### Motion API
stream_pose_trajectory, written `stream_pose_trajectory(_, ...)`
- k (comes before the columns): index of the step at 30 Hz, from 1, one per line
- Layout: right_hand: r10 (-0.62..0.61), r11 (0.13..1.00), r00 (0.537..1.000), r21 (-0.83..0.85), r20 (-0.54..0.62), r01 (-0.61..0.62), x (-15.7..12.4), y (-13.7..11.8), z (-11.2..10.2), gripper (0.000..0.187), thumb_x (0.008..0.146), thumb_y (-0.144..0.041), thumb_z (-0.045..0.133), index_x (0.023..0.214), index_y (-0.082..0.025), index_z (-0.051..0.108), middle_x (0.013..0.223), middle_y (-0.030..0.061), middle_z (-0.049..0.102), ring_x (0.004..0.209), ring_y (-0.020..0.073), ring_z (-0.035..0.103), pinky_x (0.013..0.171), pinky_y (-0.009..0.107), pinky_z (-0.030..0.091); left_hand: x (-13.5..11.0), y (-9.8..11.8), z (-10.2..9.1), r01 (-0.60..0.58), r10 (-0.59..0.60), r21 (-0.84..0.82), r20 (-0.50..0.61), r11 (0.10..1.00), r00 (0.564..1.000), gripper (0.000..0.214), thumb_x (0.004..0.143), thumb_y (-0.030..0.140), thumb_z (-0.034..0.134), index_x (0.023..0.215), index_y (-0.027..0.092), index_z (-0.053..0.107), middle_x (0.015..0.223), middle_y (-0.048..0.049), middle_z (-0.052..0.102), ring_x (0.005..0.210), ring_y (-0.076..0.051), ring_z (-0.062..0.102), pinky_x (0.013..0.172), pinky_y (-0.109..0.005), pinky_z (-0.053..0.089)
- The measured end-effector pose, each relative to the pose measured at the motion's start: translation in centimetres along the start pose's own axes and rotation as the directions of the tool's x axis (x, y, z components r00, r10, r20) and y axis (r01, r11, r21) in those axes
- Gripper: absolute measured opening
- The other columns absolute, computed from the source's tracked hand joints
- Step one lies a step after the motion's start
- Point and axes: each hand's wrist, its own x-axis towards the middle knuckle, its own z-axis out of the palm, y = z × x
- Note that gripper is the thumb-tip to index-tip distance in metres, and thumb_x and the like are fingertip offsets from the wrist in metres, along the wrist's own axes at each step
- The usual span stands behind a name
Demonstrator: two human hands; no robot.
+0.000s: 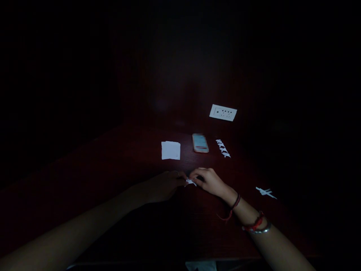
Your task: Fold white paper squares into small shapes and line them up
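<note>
— Item one?
— We list a folded white paper piece (191,182), low on the dark red table (113,169), between our two hands.
— Hands?
— Right hand (210,180): fingers closed on the piece's right end. Left hand (166,184): fingertips bunched at its left end; too dim for us to tell whether they grip.
— Wrist?
— Red threads and a metal bangle (262,229) on the right.
— Beyond?
— We log a white paper square (170,150), a blurred phone (200,143) just right of it, a zigzag paper strip (223,148), a socket plate (223,112) farther back, and a crossed paper scrap (266,192) well to the right.
</note>
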Motion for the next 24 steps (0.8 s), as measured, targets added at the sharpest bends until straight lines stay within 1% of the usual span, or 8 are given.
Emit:
stream_pose_trajectory(3,-0.016,1.0,1.0,0.019,0.025,0.016,-0.07,0.03,-0.05,0.016,0.075,-0.011,0.047,0.086,-0.017,0.056,0.085,0.0027,0.06,0.079,0.0118,0.055,0.072,0.022,0.041,-0.23,-0.35,0.36,-0.009,0.009,-0.002,-0.036,1.0,0.999,0.046,0.072,0.001,0.037,0.112,0.022,0.045,0.122,-0.0019,0.039,0.109,-0.016,0.038,0.09,-0.03,0.032)
stream_pose_trajectory(6,-0.026,1.0,0.999,0.017,0.044,0.025,-0.08,0.04,-0.12,0.016,0.076,-0.011,0.046,0.086,-0.017,0.056,0.085,0.0031,0.06,0.078,0.0118,0.055,0.071,0.022,0.041,-0.4,-0.66,0.67,-0.007,0.007,0.032,-0.009,0.999,1.0,0.043,0.074,0.004,0.038,0.113,0.021,0.045,0.122,-0.0024,0.041,0.114,-0.018,0.033,0.093,-0.034,0.029)
stream_pose_trajectory(9,-0.033,0.999,0.998,-0.008,0.058,0.034,-0.14,0.04,-0.24,0.016,0.077,-0.011,0.045,0.087,-0.017,0.056,0.083,0.0031,0.06,0.075,0.0115,0.055,0.069,0.022,0.041,-0.54,-0.68,0.76,0.008,-0.011,0.081,0.036,0.997,0.999,0.042,0.076,0.005,0.038,0.115,0.022,0.044,0.121,-0.0015,0.044,0.114,-0.018,0.034,0.093,-0.036,0.029)
stream_pose_trajectory(14,-0.033,0.999,0.996,-0.04,0.08,0.037,-0.22,-0.17,-0.55,0.019,0.074,-0.009,0.046,0.087,-0.018,0.056,0.083,0.0024,0.06,0.075,0.0115,0.055,0.07,0.022,0.041,-0.77,-0.62,0.73,0.005,-0.015,0.177,0.051,0.984,0.999,0.047,0.076,0.006,0.041,0.119,0.022,0.039,0.125,-0.0033,0.039,0.114,-0.02,0.033,0.091,-0.037,0.029)
stream_pose_trajectory(18,-0.006,0.998,0.997,-0.064,0.079,0.011,-0.29,-0.21,-0.63,0.019,0.071,-0.008,0.048,0.086,-0.017,0.057,0.082,0.002,0.06,0.075,0.0119,0.055,0.07,0.022,0.041,-0.74,-0.85,0.79,-0.011,0.0,0.179,0.061,0.984,0.998,0.046,0.076,0.007,0.041,0.12,0.022,0.038,0.125,-0.0028,0.039,0.113,-0.019,0.035,0.091,-0.034,0.029)
stream_pose_trajectory(24,0.044,0.996,0.998,-0.074,0.052,-0.04,-0.77,-0.14,-0.63,0.017,0.067,-0.007,0.048,0.079,-0.016,0.058,0.076,0.0015,0.06,0.068,0.0104,0.056,0.065,0.02,0.041,-0.76,-0.46,0.44,-0.051,0.04,0.177,0.064,0.983,0.997,0.047,0.076,0.005,0.039,0.12,0.023,0.038,0.125,-0.0004,0.038,0.11,-0.019,0.036,0.09,-0.034,0.028)
